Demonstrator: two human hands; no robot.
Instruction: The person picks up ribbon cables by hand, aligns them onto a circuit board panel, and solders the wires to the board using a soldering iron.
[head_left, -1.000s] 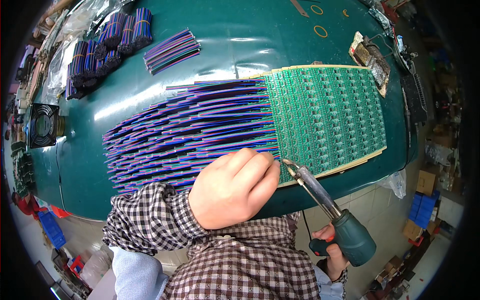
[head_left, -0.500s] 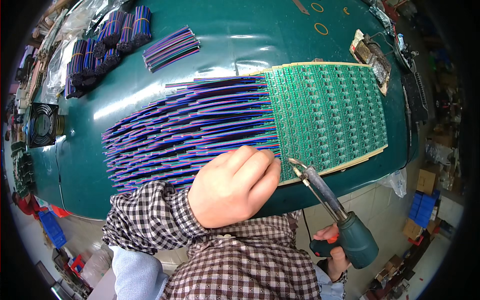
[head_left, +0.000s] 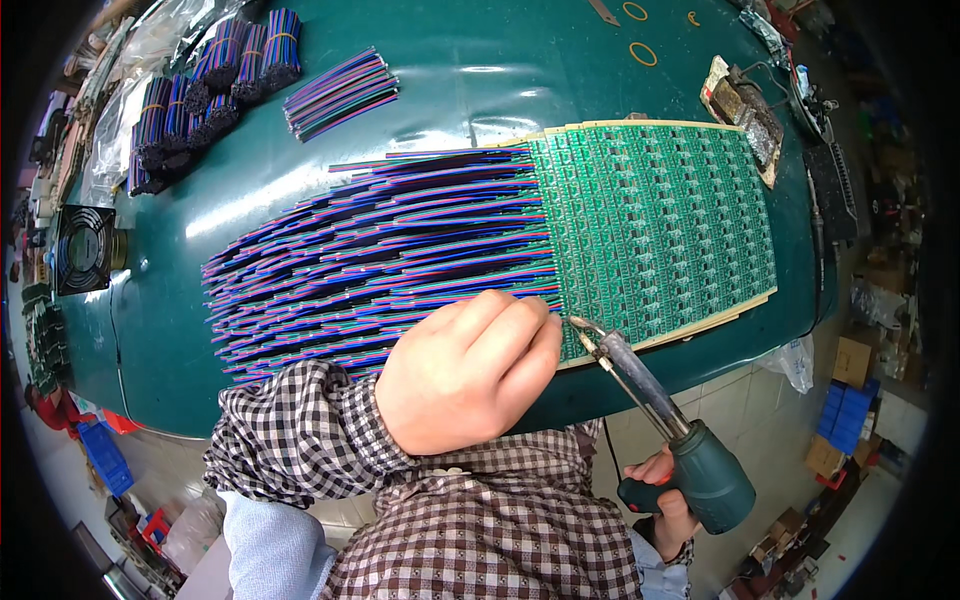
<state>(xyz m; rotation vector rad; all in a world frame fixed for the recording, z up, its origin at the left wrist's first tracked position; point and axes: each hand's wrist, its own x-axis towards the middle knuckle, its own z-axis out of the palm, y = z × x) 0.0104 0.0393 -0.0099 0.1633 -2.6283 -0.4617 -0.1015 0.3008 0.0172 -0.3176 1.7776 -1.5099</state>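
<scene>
Nearest to us, below the worktop's front edge, we find the right hand [head_left: 675,515] closed round the handle of a green soldering gun [head_left: 712,482], its barrel slanting up and to the left. We judge it is held so that the tip comes in from the near right, clear of the left hand [head_left: 470,375]. That hand lies over the near edge of the worktop [head_left: 560,70] with its fingers curled; their tips are hidden beneath, so we cannot tell whether they pinch a wire. Just to the right of these knuckles, the gun's tip is at the near left corner of the green circuit boards [head_left: 660,230]; contact we cannot confirm. The boards lie to the right of and beyond the left hand, and above and to the left of the gun's body. Coloured wires [head_left: 380,250] run leftward from the boards' left edge, passing beside and beyond the left hand; we take this row to be laid out so that the ends meet the edge in order. At far left stands a black fan [head_left: 86,250]. Further back we note a loose batch of wires [head_left: 342,95], banded wire bundles [head_left: 283,50] at the left, and a stained metal rest [head_left: 742,118] at the right, plausibly sited within the gun's reach. Farthest off lie yellow rubber bands [head_left: 642,63].
</scene>
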